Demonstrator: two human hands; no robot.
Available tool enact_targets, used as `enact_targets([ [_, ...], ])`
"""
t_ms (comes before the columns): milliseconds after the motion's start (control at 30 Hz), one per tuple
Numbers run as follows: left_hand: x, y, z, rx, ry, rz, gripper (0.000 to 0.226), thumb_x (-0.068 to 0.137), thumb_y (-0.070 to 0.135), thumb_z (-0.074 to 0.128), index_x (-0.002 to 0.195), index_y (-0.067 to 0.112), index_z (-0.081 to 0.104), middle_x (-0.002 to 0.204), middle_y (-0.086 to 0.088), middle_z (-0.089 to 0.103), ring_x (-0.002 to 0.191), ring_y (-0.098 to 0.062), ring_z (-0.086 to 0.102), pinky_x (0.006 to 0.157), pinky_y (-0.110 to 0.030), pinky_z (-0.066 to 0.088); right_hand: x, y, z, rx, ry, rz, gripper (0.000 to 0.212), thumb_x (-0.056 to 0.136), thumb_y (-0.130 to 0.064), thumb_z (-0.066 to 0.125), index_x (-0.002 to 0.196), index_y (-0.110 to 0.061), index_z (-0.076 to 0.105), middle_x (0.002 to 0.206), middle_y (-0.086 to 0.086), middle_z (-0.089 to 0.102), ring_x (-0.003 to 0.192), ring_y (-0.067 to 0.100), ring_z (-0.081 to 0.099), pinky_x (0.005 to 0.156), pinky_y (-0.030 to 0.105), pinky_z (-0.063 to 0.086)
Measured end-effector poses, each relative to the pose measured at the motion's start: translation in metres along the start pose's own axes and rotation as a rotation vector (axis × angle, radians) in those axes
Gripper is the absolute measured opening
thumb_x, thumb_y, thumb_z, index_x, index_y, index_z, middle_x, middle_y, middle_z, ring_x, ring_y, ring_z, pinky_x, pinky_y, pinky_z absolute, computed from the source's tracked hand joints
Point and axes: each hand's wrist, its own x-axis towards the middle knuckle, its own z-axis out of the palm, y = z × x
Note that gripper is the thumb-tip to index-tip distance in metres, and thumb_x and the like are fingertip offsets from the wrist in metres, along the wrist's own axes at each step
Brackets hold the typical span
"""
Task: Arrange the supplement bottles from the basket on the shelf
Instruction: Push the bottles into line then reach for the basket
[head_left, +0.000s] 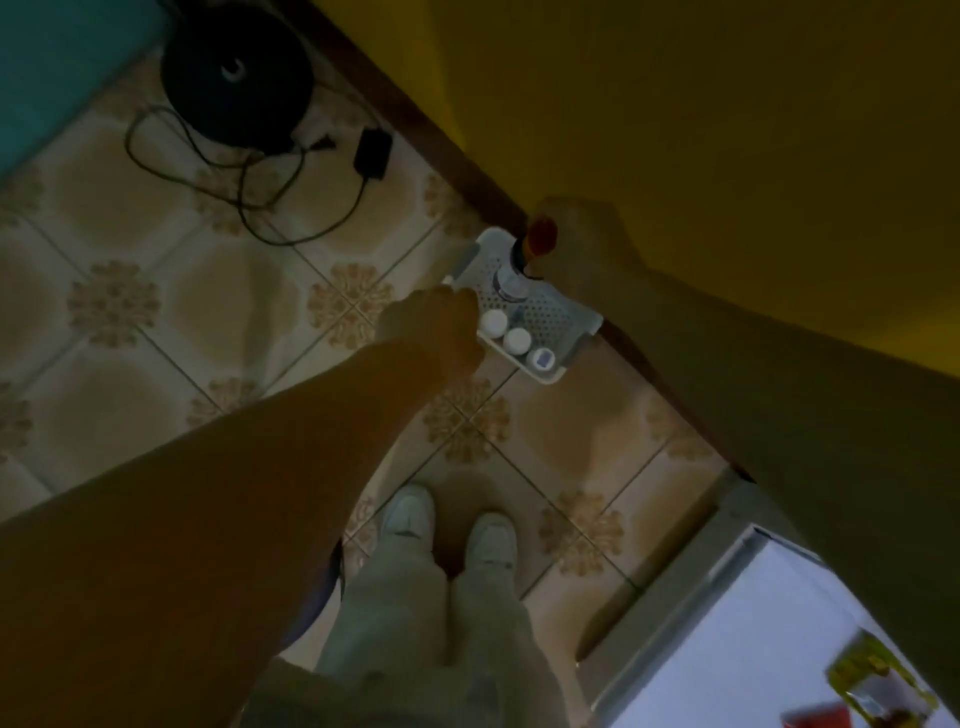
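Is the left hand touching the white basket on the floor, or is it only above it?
Touching. The head view shows the left hand with fingers curled over the rim of the basket; the right hand holds a red-capped bottle.

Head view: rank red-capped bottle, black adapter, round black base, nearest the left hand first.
1. red-capped bottle, in the right hand, at the far end of the basket the left hand grips.
2. black adapter, on the floor beyond.
3. round black base, top left.
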Motion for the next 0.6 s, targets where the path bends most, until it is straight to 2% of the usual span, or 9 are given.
enact_targets([
  [67, 0.041, -0.014, 0.029, 0.037, 0.020, -0.014, 0.038, 0.094, 0.033, 0.050, 0.124, 0.011, 0.043, 0.120, -0.011, 0.049, 0.112, -0.029, 0.051, 0.079, -0.037, 0.043, 0.034, 0.013, 0.032, 0.010, 0.012, -0.062, 0.020, 0.096, -0.011, 0.050, 0.107, 0.003, 0.059, 0.112, 0.030, 0.056, 0.095, 0.040, 0.053, 0.085, 0.049, 0.043],
  [167, 0.089, -0.037, 0.071, 0.047, 0.015, -0.024, 0.038, 0.094, 0.032, 0.049, 0.125, 0.011, 0.042, 0.118, -0.011, 0.049, 0.109, -0.030, 0.052, 0.074, -0.036, 0.040, 0.075, 0.021, 0.092, -0.051, -0.014, -0.085, 0.014, 0.098, -0.012, 0.046, 0.096, -0.006, 0.059, 0.090, 0.022, 0.053, 0.078, 0.029, 0.049, 0.078, 0.033, 0.040],
  [200, 0.105, -0.044, 0.084, 0.049, 0.008, -0.034, 0.039, 0.094, 0.032, 0.048, 0.126, 0.011, 0.041, 0.118, -0.010, 0.049, 0.109, -0.030, 0.052, 0.073, -0.035, 0.039, 0.091, 0.024, 0.113, -0.046, -0.028, -0.077, 0.015, 0.098, -0.012, 0.046, 0.095, -0.006, 0.060, 0.093, 0.021, 0.055, 0.081, 0.028, 0.053, 0.078, 0.031, 0.038],
  [267, 0.133, -0.054, 0.106, 0.080, 0.019, -0.029, 0.040, 0.094, 0.033, 0.048, 0.127, 0.012, 0.041, 0.120, -0.011, 0.049, 0.111, -0.030, 0.052, 0.073, -0.036, 0.038, 0.120, 0.031, 0.151, -0.007, -0.054, -0.062, 0.023, 0.097, -0.014, 0.045, 0.110, -0.002, 0.060, 0.114, 0.016, 0.059, 0.107, 0.028, 0.057, 0.088, 0.031, 0.039],
  [300, 0.146, -0.058, 0.116, 0.088, 0.022, -0.026, 0.040, 0.094, 0.034, 0.049, 0.126, 0.011, 0.042, 0.120, -0.011, 0.049, 0.111, -0.031, 0.051, 0.073, -0.035, 0.037, 0.130, 0.035, 0.166, -0.019, -0.053, -0.055, 0.027, 0.096, -0.015, 0.046, 0.114, -0.002, 0.060, 0.119, 0.014, 0.060, 0.113, 0.028, 0.056, 0.090, 0.030, 0.040],
  [400, 0.176, -0.064, 0.138, 0.105, 0.032, -0.028, 0.042, 0.094, 0.035, 0.049, 0.128, 0.010, 0.041, 0.121, -0.012, 0.049, 0.112, -0.030, 0.051, 0.072, -0.035, 0.035, 0.146, 0.050, 0.199, -0.101, -0.083, -0.074, 0.027, 0.093, -0.014, 0.049, 0.114, -0.001, 0.061, 0.116, 0.016, 0.062, 0.110, 0.032, 0.057, 0.088, 0.035, 0.044],
  [500, 0.196, -0.066, 0.155, 0.113, 0.044, -0.030, 0.043, 0.095, 0.033, 0.048, 0.131, 0.012, 0.040, 0.121, -0.010, 0.049, 0.112, -0.028, 0.051, 0.071, -0.034, 0.036, 0.157, 0.057, 0.223, -0.174, -0.050, -0.115, 0.031, 0.094, -0.015, 0.051, 0.123, -0.004, 0.053, 0.127, 0.019, 0.054, 0.118, 0.031, 0.051, 0.095, 0.035, 0.039],
  [600, 0.200, -0.066, 0.160, 0.112, 0.033, -0.056, 0.041, 0.094, 0.032, 0.049, 0.130, 0.012, 0.042, 0.117, -0.010, 0.050, 0.108, -0.028, 0.053, 0.067, -0.034, 0.036, 0.161, 0.056, 0.237, -0.249, -0.091, -0.142, 0.038, 0.094, -0.017, 0.052, 0.131, -0.009, 0.046, 0.135, 0.018, 0.047, 0.123, 0.030, 0.045, 0.100, 0.035, 0.036],
])
